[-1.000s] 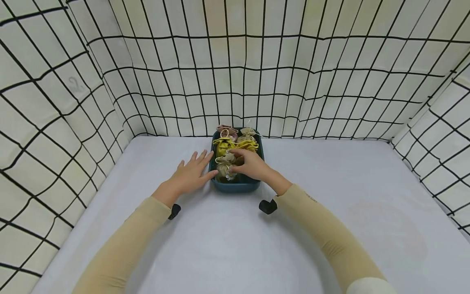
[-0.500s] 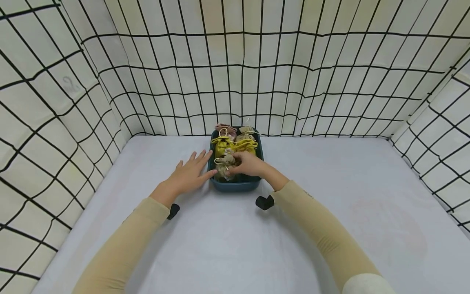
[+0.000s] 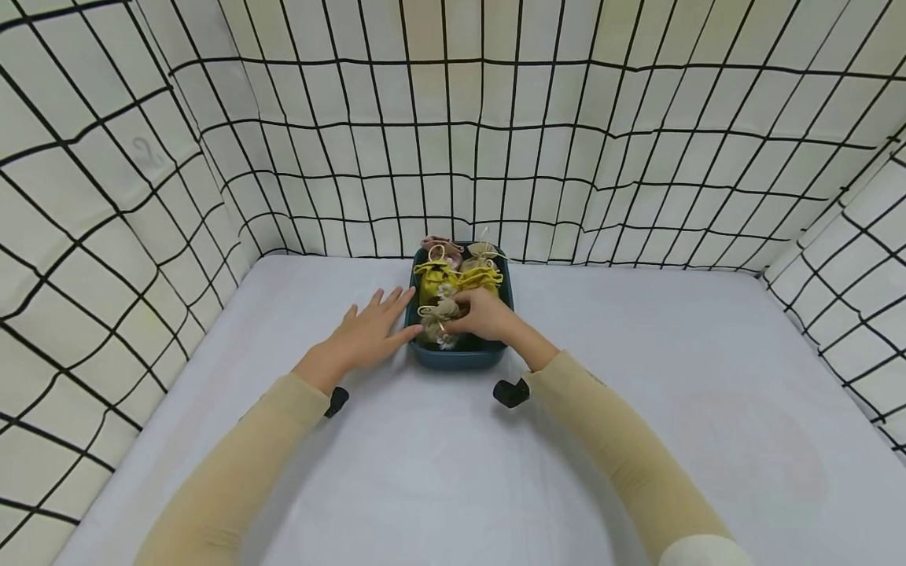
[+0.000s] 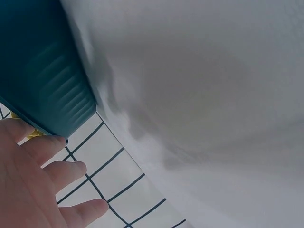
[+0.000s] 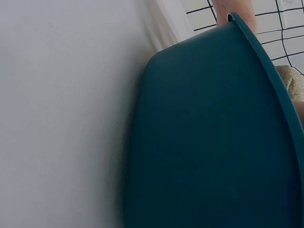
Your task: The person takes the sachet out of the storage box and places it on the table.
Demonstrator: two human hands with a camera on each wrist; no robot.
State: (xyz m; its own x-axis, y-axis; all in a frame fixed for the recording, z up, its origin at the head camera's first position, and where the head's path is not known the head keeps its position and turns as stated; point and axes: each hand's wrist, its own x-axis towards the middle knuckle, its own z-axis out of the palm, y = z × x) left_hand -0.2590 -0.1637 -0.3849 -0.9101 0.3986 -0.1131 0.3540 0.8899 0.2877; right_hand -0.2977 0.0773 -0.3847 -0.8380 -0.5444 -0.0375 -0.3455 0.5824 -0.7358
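Note:
A teal plastic bin [image 3: 456,360] holds several small drawstring pouches. My right hand [image 3: 488,318] reaches over the bin's right side and pinches a beige drawstring pouch [image 3: 440,313] with a small white flower at the front left. Its fingertips are partly hidden among the cloth. With fingers spread, my left hand [image 3: 364,334] rests at the bin's left rim; in the left wrist view those fingers [image 4: 66,171] lie along the rim. Behind the beige pouch sit a yellow pouch [image 3: 435,280] and another yellow pouch [image 3: 481,279].
Farther back in the bin are a pink pouch [image 3: 446,250] and a second beige pouch [image 3: 484,251]. A white-covered table [image 3: 425,472] lies under everything. Black grid netting [image 3: 495,149] over white cloth rises behind it and along both sides.
My right hand stays at the front beige pouch with only a slight shift of its fingers. The left hand keeps its place at the rim. The head view sways slightly.

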